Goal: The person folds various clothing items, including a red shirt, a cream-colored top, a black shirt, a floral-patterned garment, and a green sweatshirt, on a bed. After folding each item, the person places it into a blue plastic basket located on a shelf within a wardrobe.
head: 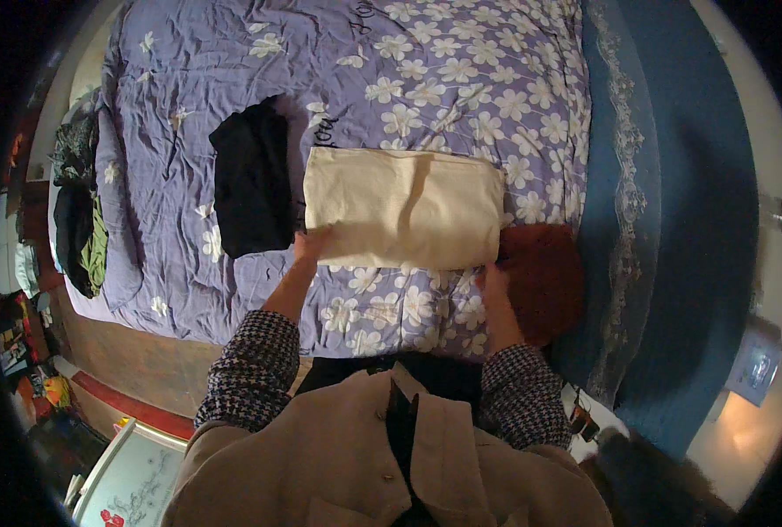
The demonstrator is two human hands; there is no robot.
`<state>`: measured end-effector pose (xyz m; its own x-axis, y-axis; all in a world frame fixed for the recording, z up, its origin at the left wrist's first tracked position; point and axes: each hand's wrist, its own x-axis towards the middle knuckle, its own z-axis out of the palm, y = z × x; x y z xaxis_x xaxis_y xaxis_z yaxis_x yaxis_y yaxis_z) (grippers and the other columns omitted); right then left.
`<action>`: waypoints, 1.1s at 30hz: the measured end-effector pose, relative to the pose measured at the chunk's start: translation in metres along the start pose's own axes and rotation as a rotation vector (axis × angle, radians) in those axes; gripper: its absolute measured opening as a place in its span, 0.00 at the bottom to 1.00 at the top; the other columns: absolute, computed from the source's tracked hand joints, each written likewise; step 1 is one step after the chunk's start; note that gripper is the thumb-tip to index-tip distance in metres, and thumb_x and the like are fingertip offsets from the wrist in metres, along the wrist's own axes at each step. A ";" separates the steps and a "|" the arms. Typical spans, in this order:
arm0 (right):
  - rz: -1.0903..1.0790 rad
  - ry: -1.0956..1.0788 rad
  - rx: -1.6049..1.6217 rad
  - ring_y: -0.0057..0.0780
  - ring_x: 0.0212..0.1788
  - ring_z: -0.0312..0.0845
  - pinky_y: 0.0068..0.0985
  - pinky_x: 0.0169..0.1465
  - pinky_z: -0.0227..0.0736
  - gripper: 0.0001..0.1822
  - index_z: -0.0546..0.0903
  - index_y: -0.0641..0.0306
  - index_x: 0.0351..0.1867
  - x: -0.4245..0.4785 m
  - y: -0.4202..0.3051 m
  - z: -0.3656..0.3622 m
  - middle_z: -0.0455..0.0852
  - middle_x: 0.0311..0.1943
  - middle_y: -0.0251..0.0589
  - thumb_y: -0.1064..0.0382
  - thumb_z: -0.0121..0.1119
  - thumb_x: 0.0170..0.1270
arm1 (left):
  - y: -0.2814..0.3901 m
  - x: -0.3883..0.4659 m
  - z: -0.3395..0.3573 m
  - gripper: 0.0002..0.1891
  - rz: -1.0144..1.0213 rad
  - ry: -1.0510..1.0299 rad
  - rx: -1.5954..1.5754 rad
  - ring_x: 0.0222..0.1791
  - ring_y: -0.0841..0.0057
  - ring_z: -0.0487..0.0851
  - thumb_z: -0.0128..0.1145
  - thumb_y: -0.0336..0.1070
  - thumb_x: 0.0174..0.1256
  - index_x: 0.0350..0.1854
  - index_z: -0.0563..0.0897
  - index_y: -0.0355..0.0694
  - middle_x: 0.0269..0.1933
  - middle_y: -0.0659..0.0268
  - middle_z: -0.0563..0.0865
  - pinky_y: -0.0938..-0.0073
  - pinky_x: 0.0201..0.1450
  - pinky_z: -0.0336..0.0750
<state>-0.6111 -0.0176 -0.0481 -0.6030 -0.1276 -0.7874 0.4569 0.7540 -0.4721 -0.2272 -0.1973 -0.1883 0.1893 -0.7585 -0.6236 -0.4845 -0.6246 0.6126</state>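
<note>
A cream fabric piece (391, 204), folded into a wide rectangle, lies in front of me on a purple quilt (167, 277) with white flowers. My left hand (312, 244) grips its near left corner, fingers over the edge. At the near right corner my right hand (494, 278) takes hold of the same fabric, its fingertips partly hidden by the cloth and shadow. Just left of the cream fabric rests a folded black garment (252, 184). A reddish-brown cloth item (541, 283) sits by my right wrist, at the bed's right edge.
Dark and olive clothes (78, 237) are heaped at the bed's far left. A blue curtain or cover with a lace strip (628, 165) borders the right side. Behind me on the left stands a glass-topped table (130, 481); cluttered items (35, 388) lie beyond it.
</note>
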 end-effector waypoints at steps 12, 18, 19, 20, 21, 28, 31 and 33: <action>-0.480 -0.136 0.571 0.31 0.42 0.75 0.32 0.44 0.71 0.16 0.75 0.66 0.45 -0.045 -0.078 0.051 0.79 0.42 0.41 0.63 0.59 0.55 | 0.104 -0.076 -0.045 0.21 -0.144 -0.499 -0.536 0.32 0.66 0.82 0.61 0.40 0.51 0.43 0.76 0.28 0.37 0.55 0.81 0.66 0.33 0.78; -1.439 -0.318 -0.557 0.39 0.40 0.74 0.29 0.42 0.68 0.22 0.78 0.58 0.44 -0.142 -0.084 0.129 0.79 0.34 0.42 0.75 0.58 0.42 | 0.156 -0.113 -0.052 0.20 -0.329 -0.704 -0.869 0.40 0.68 0.80 0.54 0.43 0.60 0.49 0.73 0.35 0.44 0.61 0.80 0.64 0.42 0.76; -1.615 -0.421 -0.655 0.41 0.42 0.72 0.31 0.43 0.67 0.23 0.79 0.54 0.41 -0.154 -0.079 0.146 0.77 0.36 0.41 0.69 0.63 0.36 | 0.168 -0.124 -0.057 0.22 -0.349 -0.824 -1.026 0.41 0.67 0.80 0.54 0.45 0.59 0.50 0.72 0.35 0.45 0.59 0.79 0.65 0.43 0.76; -1.635 -0.536 -0.747 0.41 0.50 0.68 0.37 0.51 0.63 0.22 0.80 0.52 0.42 -0.159 -0.066 0.158 0.74 0.46 0.41 0.64 0.64 0.38 | 0.175 -0.129 -0.060 0.24 -0.371 -0.940 -1.182 0.42 0.66 0.79 0.55 0.46 0.59 0.52 0.70 0.35 0.47 0.57 0.78 0.66 0.44 0.76; -1.632 -0.550 -0.879 0.43 0.59 0.60 0.46 0.57 0.55 0.31 0.73 0.52 0.52 -0.163 -0.049 0.164 0.66 0.56 0.42 0.59 0.65 0.40 | 0.161 -0.119 -0.057 0.23 -0.367 -0.926 -1.146 0.42 0.67 0.79 0.54 0.47 0.60 0.51 0.71 0.37 0.46 0.60 0.79 0.67 0.44 0.76; -1.505 -0.263 -0.578 0.47 0.63 0.55 0.38 0.60 0.53 0.42 0.57 0.60 0.64 -0.158 -0.023 0.163 0.59 0.61 0.53 0.59 0.64 0.45 | 0.143 -0.117 -0.030 0.16 0.159 -0.688 -0.598 0.37 0.72 0.81 0.51 0.34 0.58 0.48 0.72 0.38 0.41 0.63 0.80 0.71 0.36 0.77; -1.386 -0.141 -0.327 0.41 0.50 0.72 0.28 0.50 0.67 0.31 0.66 0.63 0.57 -0.150 -0.043 0.135 0.74 0.49 0.52 0.70 0.56 0.47 | 0.190 -0.165 -0.024 0.18 0.299 -0.717 -0.590 0.39 0.72 0.80 0.50 0.36 0.60 0.53 0.69 0.39 0.43 0.62 0.79 0.72 0.39 0.76; -1.148 -0.229 -0.135 0.35 0.43 0.77 0.25 0.45 0.70 0.26 0.71 0.65 0.52 -0.153 -0.066 0.101 0.80 0.42 0.47 0.75 0.52 0.47 | 0.231 -0.199 -0.024 0.21 0.117 -0.846 -0.764 0.43 0.72 0.79 0.48 0.38 0.63 0.58 0.64 0.40 0.46 0.61 0.78 0.71 0.45 0.73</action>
<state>-0.4826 -0.1134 0.0638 -0.4780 -0.8783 0.0124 -0.3586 0.1823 -0.9155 -0.3567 -0.1953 0.0887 -0.5982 -0.6318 -0.4929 0.2390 -0.7278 0.6429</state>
